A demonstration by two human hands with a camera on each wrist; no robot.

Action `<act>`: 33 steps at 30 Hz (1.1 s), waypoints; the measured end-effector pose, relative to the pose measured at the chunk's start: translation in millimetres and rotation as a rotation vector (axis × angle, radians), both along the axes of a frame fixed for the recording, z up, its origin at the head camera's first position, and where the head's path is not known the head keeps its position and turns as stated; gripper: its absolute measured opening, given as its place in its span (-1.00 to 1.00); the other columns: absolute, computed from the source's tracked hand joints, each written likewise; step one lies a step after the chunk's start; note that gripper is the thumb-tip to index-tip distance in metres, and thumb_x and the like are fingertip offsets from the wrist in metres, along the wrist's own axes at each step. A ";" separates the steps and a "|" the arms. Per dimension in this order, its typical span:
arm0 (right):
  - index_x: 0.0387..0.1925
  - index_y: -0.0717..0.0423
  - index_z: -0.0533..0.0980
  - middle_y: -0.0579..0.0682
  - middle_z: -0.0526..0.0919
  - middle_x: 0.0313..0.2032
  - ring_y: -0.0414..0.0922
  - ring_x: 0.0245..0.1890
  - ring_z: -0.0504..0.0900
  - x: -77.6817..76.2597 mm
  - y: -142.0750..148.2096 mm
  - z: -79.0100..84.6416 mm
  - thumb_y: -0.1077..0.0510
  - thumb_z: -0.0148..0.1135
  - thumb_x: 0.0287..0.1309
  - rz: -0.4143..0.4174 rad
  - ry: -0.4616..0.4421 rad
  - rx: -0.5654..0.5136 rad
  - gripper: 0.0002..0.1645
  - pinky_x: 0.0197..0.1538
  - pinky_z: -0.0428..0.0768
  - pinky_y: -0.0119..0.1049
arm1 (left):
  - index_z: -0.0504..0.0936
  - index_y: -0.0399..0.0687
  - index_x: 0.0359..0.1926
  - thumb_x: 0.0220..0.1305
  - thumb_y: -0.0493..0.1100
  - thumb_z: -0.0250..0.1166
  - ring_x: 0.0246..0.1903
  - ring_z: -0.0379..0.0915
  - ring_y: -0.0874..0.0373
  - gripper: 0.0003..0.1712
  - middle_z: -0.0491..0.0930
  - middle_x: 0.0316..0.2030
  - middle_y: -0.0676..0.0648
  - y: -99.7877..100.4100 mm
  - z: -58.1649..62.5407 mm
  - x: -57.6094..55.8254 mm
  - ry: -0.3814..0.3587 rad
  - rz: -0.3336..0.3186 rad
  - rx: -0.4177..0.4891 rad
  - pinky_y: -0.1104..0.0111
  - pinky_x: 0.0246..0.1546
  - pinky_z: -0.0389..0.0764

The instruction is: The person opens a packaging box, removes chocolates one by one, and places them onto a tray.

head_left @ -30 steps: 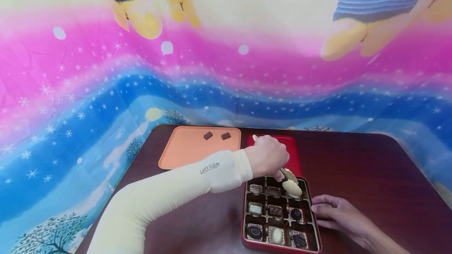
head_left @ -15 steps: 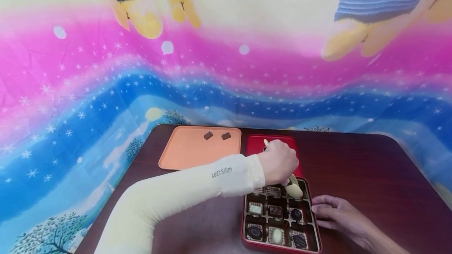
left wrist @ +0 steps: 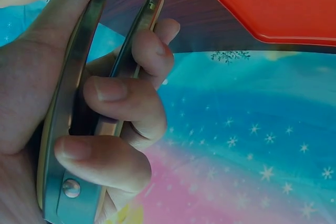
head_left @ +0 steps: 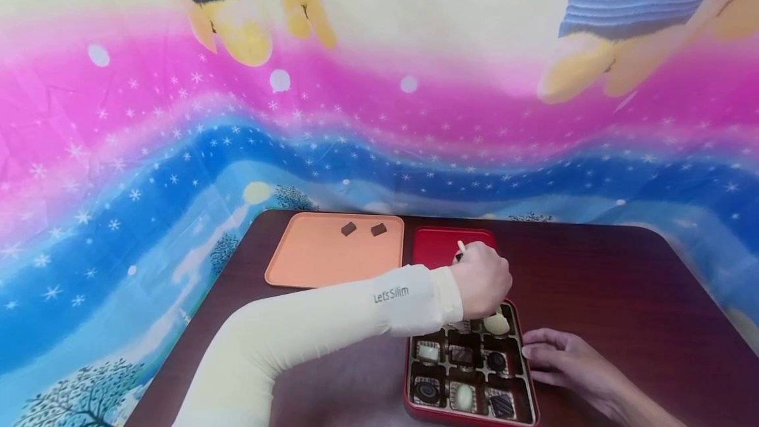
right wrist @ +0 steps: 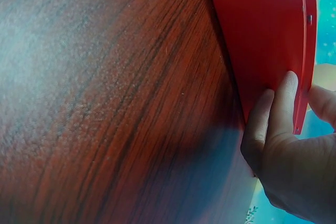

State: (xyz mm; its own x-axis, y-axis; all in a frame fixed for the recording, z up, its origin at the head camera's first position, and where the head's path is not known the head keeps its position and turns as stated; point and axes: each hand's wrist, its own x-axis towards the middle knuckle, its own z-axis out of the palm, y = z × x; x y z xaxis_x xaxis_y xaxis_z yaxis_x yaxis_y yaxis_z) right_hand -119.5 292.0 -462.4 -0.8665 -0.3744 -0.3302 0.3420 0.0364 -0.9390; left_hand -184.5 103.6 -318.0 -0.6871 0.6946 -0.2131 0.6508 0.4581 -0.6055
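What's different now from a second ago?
The left hand, holding the tongs, shifted right and a little nearer the person; the tongs still reach over the far right corner of the box. Whether they grip anything is hidden. The right hand stayed against the box's side; the tray, its two brown pieces and the lid stayed put.

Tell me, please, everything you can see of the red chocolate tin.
The red chocolate tin has smooth, metal-looking walls and rounded corners, and sits flat and open on the table. Its dark insert has gold-toned dividers; the two nearer rows hold three chocolates each. The left hand partly hides the far row, where the cream end of the tongs shows at the far right compartment. The right hand touches its right outer wall with the fingers.
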 end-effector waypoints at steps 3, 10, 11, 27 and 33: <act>0.02 0.45 0.23 0.14 0.49 -0.09 0.00 -0.05 0.51 0.4 -0.2 0.2 0.21 0.06 0.21 0.001 0.002 0.002 -0.54 -0.01 0.46 -0.07 | 0.55 0.23 -0.52 0.16 -0.02 0.06 -0.68 0.25 0.19 -0.82 0.45 -0.55 0.17 3.1 -0.8 1.0 -0.006 0.020 -0.013 0.34 -0.79 0.28; 0.03 0.44 0.23 0.14 0.49 -0.09 -0.01 -0.05 0.51 -0.8 -1.2 0.6 0.20 0.06 0.22 -0.005 -0.001 0.000 -0.54 -0.01 0.46 -0.08 | 0.55 0.22 -0.48 0.14 -0.02 0.07 -0.69 0.26 0.15 -0.85 0.46 -0.51 0.14 9.6 -3.3 3.5 -0.006 0.040 -0.060 0.31 -0.78 0.31; 0.03 0.44 0.22 0.14 0.48 -0.09 0.00 -0.05 0.51 -0.7 -1.3 0.7 0.20 0.06 0.22 -0.005 0.000 0.000 -0.54 -0.01 0.46 -0.08 | 0.55 0.22 -0.48 0.15 -0.02 0.06 -0.69 0.27 0.14 -0.85 0.47 -0.50 0.14 10.1 -3.5 3.7 -0.003 0.041 -0.061 0.30 -0.79 0.31; 0.03 0.45 0.23 0.14 0.49 -0.09 -0.01 -0.05 0.51 0.1 0.1 -1.4 0.19 0.07 0.21 -0.011 0.006 0.018 -0.53 -0.02 0.47 -0.08 | 0.54 0.19 -0.54 0.08 -0.02 0.15 -0.70 0.25 0.11 -0.88 0.46 -0.50 0.14 17.7 -7.9 4.9 -0.031 0.108 -0.073 0.24 -0.77 0.30; 0.03 0.45 0.23 0.14 0.49 -0.08 -0.01 -0.05 0.51 -0.5 0.0 -0.8 0.18 0.08 0.21 -0.011 0.001 0.024 -0.52 -0.02 0.47 -0.07 | 0.55 0.21 -0.52 0.07 -0.01 0.16 -0.70 0.25 0.13 -0.91 0.46 -0.50 0.15 16.6 -7.2 4.4 -0.023 0.097 -0.082 0.24 -0.78 0.30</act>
